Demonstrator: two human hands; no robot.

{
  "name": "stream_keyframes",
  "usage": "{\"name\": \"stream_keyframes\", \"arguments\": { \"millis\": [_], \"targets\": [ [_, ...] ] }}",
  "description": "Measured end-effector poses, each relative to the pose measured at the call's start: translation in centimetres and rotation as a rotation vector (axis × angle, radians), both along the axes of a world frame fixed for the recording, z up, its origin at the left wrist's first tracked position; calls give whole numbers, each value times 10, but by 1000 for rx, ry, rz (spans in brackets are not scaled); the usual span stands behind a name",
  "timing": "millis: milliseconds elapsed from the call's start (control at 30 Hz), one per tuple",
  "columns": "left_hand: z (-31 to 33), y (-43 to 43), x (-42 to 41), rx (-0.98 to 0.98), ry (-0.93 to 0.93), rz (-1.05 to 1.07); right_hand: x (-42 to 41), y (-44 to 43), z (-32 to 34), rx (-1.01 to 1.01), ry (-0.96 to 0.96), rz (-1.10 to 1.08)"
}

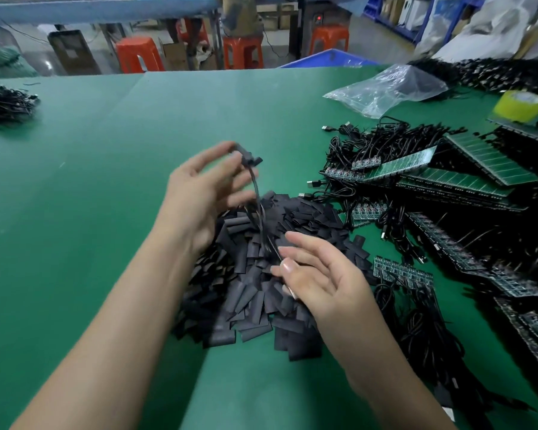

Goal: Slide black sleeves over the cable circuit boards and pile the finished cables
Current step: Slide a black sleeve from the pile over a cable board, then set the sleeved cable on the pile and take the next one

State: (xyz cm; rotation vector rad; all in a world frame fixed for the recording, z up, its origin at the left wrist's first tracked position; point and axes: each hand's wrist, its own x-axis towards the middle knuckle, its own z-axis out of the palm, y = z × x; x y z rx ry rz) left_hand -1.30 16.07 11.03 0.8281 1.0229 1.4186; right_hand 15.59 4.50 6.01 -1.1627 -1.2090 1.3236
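Cable [257,200] hangs taut above the middle of the surface [106,181], strung between both hands. The left hand [205,193] pinches its upper end, where a black sleeve [249,158] sits; blur hides whether the board is fully covered. The right hand [320,283], nearer, pinches the wire low down. To do this well, I would keep the wire straight and push the sleeve squarely until it seats, not twisting. Just below lies the heap of loose sleeves [249,293], so a dragging wire could scatter it. Board strips [448,178] with tangled leads crowd the right side. Open green room lies to the left, towards the finished pile [3,103] at the far left edge.
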Motion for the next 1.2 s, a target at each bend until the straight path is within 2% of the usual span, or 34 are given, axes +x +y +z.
{"name": "stream_keyframes", "arguments": {
  "millis": [100, 200, 467, 533, 600, 733, 867, 933, 1000, 1100, 1200],
  "targets": [
    [6, 53, -11, -78, -114, 103, 8, -4, -2, 18, -42, 8],
    [-1, 100, -12, -144, -139, 157, 16, -9, -7, 4, -65, -3],
    [15, 169, -23, -228, 86, 111, 34, -17, -17, -32, -61, -45],
    [27, 184, -27, -183, 201, 66, 38, -18, -18, -41, -57, -62],
    [33, 194, -26, -116, 400, 71, 40, -19, -19, -51, -54, -76],
    [2, 196, -16, 45, 992, 82, 46, -23, -15, -45, -130, -73],
    [-35, 180, -5, 29, 1276, -91, 71, -16, -3, 18, -346, -164],
    [-41, 167, 0, 46, 1352, -115, 94, -7, 1, 49, -541, -268],
    [-37, 149, 10, 160, 1405, -62, 116, 3, 3, 63, -770, -359],
    [-24, 97, 41, 366, 1350, -60, 134, 15, -3, 34, -1024, -446],
    [-24, 32, 83, 430, 1306, -304, 132, 22, -11, -13, -1278, -384]
  ]
}}
